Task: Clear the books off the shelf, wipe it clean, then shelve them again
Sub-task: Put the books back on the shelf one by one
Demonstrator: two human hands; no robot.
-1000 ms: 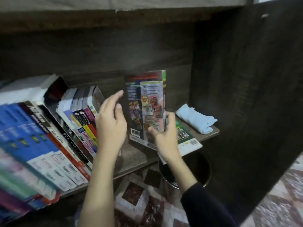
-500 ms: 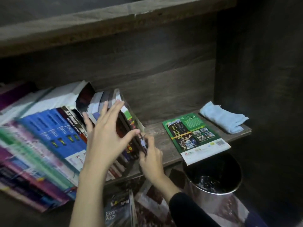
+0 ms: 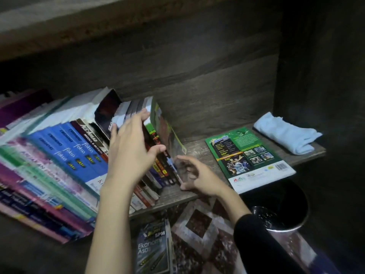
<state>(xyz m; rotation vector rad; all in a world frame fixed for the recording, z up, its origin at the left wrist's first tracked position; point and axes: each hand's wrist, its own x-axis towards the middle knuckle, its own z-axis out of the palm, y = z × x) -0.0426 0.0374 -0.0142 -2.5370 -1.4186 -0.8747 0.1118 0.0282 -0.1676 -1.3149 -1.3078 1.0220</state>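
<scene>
- My left hand [image 3: 130,147], fingers straight, presses the glossy leaning paperbacks [image 3: 79,155] on the wood-grain shelf [image 3: 197,148].
- My right hand [image 3: 199,177], fingers loosely curled, touches the end cover.
- To the right lie a flat green book [image 3: 248,155] and a folded blue cloth [image 3: 286,135].

**Smeared spines, covered books**

The books [image 3: 59,159] run off the left edge, lower spines smeared past reading. The left hand [image 3: 130,149] covers several middle spines. The right hand [image 3: 199,177] is blurred; whether it grips the last book [image 3: 167,135] is unclear. The bottom edge cuts the floor book [image 3: 154,252]; the shelf [image 3: 197,149] hides part of the bin [image 3: 276,206].
</scene>
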